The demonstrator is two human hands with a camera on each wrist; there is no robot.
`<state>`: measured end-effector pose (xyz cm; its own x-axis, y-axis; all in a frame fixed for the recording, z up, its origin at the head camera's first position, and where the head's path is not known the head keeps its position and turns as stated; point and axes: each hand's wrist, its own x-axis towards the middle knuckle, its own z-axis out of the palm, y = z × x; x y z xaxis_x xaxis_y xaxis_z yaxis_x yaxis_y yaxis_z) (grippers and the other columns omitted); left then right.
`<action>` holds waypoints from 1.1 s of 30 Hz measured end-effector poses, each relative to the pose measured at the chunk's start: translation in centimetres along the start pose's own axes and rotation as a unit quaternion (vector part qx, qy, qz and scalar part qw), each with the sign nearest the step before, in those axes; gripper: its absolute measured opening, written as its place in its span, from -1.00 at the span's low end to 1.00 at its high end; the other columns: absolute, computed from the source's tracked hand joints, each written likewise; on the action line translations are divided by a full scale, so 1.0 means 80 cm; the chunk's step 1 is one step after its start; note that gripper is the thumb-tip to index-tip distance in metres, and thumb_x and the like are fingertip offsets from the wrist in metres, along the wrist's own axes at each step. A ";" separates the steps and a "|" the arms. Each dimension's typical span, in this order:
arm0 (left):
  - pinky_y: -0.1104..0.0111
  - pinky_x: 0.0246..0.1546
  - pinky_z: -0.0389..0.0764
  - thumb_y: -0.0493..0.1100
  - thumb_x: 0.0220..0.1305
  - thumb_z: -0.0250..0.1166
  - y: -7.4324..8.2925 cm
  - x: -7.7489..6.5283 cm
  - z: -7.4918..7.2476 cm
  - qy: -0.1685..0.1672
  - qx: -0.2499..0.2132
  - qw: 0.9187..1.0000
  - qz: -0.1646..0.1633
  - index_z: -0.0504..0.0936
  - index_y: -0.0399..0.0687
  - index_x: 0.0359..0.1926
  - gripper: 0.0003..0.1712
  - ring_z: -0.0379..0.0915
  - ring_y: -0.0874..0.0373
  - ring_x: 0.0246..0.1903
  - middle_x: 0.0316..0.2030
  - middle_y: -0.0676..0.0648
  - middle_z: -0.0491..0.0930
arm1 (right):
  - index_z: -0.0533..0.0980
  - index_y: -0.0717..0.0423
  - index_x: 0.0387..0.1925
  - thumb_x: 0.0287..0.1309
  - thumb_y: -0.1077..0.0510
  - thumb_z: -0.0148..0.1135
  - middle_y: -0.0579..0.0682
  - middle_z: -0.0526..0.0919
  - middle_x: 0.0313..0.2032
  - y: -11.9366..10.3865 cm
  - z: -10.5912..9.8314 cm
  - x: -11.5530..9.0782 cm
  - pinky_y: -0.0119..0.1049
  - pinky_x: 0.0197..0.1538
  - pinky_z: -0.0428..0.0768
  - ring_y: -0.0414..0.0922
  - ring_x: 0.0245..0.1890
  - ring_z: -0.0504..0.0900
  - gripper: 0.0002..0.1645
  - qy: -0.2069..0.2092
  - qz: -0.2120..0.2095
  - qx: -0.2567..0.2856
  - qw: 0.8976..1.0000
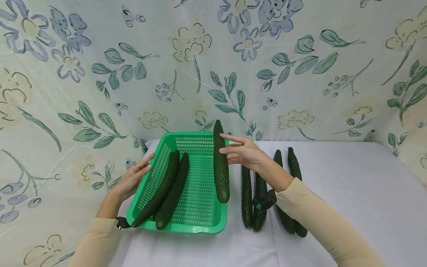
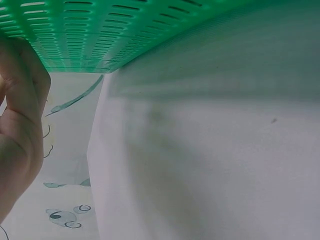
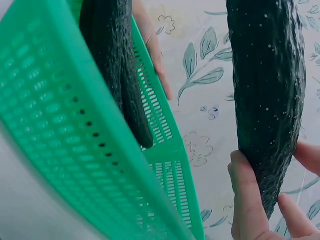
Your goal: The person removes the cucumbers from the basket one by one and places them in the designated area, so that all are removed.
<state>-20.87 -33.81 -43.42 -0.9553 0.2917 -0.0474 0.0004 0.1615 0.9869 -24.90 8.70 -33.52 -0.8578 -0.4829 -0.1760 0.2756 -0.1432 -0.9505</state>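
Pale fabric printed with blue flowers and green leaves (image 1: 133, 92) hangs behind a white-cloth-covered worktop (image 1: 360, 185); so, one long, dark green, bumpy cucumber (image 1: 221, 167) is held up by the right side of a green perforated plastic basket (image 1: 200, 185), pinched between the fingers and thumb of the right hand (image 1: 245, 151); left hand (image 1: 131, 180) has its fingers pretty much stretched out, touching the basket's left side; two more dark green cucumbers (image 1: 174, 191) lie lengthwise inside, over on the left; four other long green cucumbers (image 1: 247, 196) sit in two pairs on the worktop, right of the basket; both arms have beige sleeves (image 1: 320, 218) and black wristbands (image 1: 265, 200).
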 end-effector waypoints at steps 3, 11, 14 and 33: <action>-0.22 0.37 -0.48 -0.01 0.62 -0.05 -0.001 0.000 0.000 0.004 0.001 1.000 -0.004 -0.03 0.17 0.60 -0.34 -0.69 -0.14 0.49 0.55 -0.17 -0.46 | 0.29 -0.04 0.48 0.25 0.35 0.29 0.28 0.22 0.34 0.002 -0.011 -0.006 -0.18 -0.22 0.66 -0.07 -0.35 0.59 -0.19 0.004 -0.011 -0.010 1.000; -0.21 0.39 -0.42 -0.01 0.62 -0.05 -0.003 0.000 -0.002 0.006 -0.004 1.000 -0.006 -0.02 0.18 0.60 -0.35 -0.67 -0.15 0.49 0.55 -0.19 -0.46 | 0.28 -0.02 0.49 0.25 0.33 0.30 0.22 0.29 0.22 0.009 -0.043 -0.021 -0.25 -0.22 0.63 -0.09 -0.30 0.58 -0.19 0.023 -0.025 -0.025 0.999; -0.20 0.40 -0.37 -0.01 0.62 -0.06 -0.003 0.001 -0.002 0.004 -0.008 1.000 -0.007 -0.02 0.19 0.60 -0.35 -0.65 -0.15 0.49 0.55 -0.19 -0.46 | 0.26 -0.01 0.50 0.26 0.33 0.30 0.22 0.28 0.21 0.012 -0.055 -0.027 -0.28 -0.22 0.62 -0.11 -0.30 0.57 -0.18 0.026 -0.027 -0.022 0.999; -0.20 0.39 -0.39 -0.01 0.62 -0.05 -0.003 0.002 0.000 0.001 -0.008 1.000 -0.008 -0.02 0.17 0.60 -0.34 -0.66 -0.15 0.49 0.55 -0.20 -0.45 | 0.23 -0.03 0.51 0.26 0.29 0.34 0.26 0.19 0.37 0.031 -0.128 -0.066 -0.25 -0.08 0.63 -0.10 0.03 0.55 -0.15 0.071 -0.039 -0.055 0.995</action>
<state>-21.00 -33.82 -43.68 -0.9559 0.2868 -0.0629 -0.0195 0.1516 0.9883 -24.14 19.72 -37.57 -0.9295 -0.3462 -0.1270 0.1627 -0.0757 -0.9838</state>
